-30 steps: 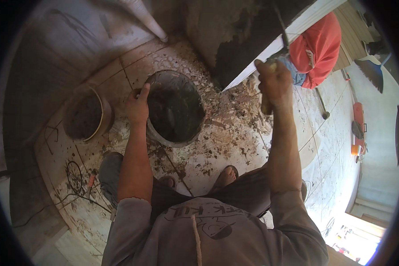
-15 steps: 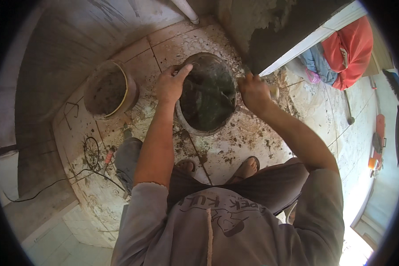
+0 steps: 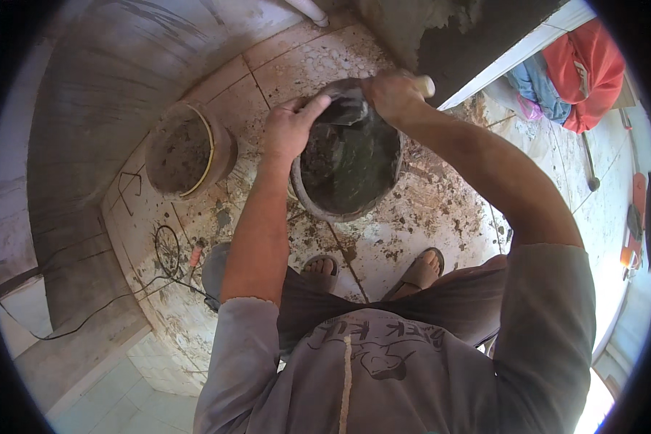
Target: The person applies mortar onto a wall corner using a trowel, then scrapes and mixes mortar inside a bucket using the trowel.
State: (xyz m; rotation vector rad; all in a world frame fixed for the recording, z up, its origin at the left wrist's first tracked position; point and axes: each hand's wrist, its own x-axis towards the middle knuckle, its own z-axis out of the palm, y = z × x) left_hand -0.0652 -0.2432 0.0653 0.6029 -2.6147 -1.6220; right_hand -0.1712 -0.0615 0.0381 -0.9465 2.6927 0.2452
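Observation:
Near the middle, a round grey bucket (image 3: 322, 208) holds a dark, wet mixture (image 3: 351, 163) with a greenish sheen. My left hand (image 3: 288, 129) grips the bucket's upper-left rim, thumb over the edge. At the back of the bucket my right hand (image 3: 394, 98) is closed around a trowel with a pale handle (image 3: 427, 87); its dark flat blade (image 3: 343, 108) is over the inside of the bucket, near my left thumb. The right fingertips are partly hidden.
A second bucket (image 3: 173, 155) stands at left. Behind are a white pipe (image 3: 307, 11) and a pale board edge (image 3: 510, 54). Red and blue fabric (image 3: 579, 76) lies at right. A black cable (image 3: 87, 315) and orange-handled tool (image 3: 194, 259) are at lower left; debris covers the tiles.
My right hand has moved from beside the board leftward to over the bucket's back rim, bringing the trowel blade inside. The view has shifted; my left hand stays on the rim.

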